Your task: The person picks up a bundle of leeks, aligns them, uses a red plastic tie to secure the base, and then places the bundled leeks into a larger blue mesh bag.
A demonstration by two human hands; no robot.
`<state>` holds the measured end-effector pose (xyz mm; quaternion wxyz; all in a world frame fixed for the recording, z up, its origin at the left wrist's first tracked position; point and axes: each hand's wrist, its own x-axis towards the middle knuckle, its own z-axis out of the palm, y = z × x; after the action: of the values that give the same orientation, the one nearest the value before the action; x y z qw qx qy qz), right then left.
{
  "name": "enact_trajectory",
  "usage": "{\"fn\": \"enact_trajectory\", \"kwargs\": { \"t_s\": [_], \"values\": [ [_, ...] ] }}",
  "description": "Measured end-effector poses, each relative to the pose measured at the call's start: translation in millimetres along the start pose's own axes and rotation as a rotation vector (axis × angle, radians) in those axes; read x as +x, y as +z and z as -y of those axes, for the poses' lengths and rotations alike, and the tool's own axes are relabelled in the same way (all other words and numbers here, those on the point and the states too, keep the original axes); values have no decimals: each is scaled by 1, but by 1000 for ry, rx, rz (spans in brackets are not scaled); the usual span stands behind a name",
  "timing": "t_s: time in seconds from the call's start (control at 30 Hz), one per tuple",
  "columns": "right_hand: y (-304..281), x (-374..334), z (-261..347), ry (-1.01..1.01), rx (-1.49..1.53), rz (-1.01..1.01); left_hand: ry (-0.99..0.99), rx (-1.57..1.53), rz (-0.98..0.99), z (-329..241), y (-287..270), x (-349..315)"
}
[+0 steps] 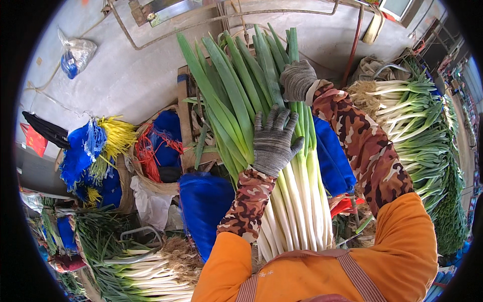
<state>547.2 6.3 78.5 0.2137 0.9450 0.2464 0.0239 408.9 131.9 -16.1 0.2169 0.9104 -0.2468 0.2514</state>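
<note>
A thick bundle of long green onions [297, 201] lies lengthwise in front of me, green leaves pointing away and white stalks toward my body. My left hand [274, 143], in a grey knit glove, rests flat on the middle of the leaves with its fingers spread. Farther up, my right hand [298, 81], gloved alike, curls its fingers around the leaves at the bundle's right edge. Blue cloth [332, 156] shows under the bundle on the right, and a blue padded piece [205, 209] is on its left. My body hides the near ends of the stalks.
Piles of green onions lie at right [402, 121] and lower left [151, 274]. Left of me are yellow ties [115, 136], red ties [153, 146] in a sack, and a white plastic bag [151, 201]. A bent metal rail [221, 19] runs along the wall beyond the leaves.
</note>
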Motion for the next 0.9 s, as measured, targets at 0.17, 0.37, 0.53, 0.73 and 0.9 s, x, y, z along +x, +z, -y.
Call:
{"fn": "enact_trajectory", "kwargs": {
  "t_s": [0.17,0.37,0.53,0.73,0.9],
  "values": [
    [18,8,7,34,29,-10,-9,-26,6,1,-2,0],
    [6,-41,-36,309,1609,-512,0,5,12,1,1,1],
    [19,-221,-38,294,1370,-533,9,128,80,-1,-4,1],
    [158,-563,27,882,1279,313,215,-41,245,-55,-5,-64],
    [209,-754,163,1119,1003,680,375,-341,605,-175,-17,-243]
  ]
}}
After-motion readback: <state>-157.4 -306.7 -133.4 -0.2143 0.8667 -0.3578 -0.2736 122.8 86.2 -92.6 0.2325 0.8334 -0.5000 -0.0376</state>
